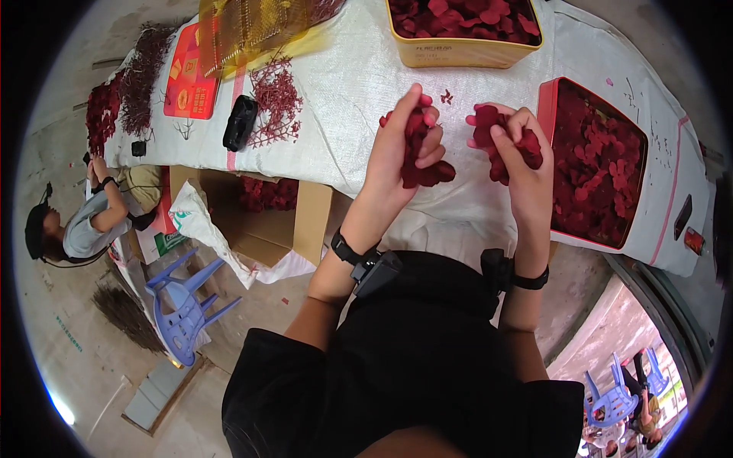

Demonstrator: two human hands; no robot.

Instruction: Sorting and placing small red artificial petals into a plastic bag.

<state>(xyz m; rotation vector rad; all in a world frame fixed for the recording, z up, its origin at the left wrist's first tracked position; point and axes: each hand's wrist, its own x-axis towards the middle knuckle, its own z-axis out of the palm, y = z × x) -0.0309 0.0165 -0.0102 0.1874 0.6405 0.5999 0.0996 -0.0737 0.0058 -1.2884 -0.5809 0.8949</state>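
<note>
My left hand is closed on dark red artificial flower petals, some hanging out below the fingers. Opposite it, my right hand pinches another cluster of dark red artificial petals between thumb and fingers. Both hands are above the white woven sheet on the table, a small gap between them. Right of my right hand lies a red-rimmed rectangular tin filled with similar petals. Beyond the hands stands a yellow tin, also full of petals.
Thin red stems lie beside a black object, a red lid and yellow plastic packaging. An open cardboard box and a tipped blue plastic stool are below left. Another person works at the far left.
</note>
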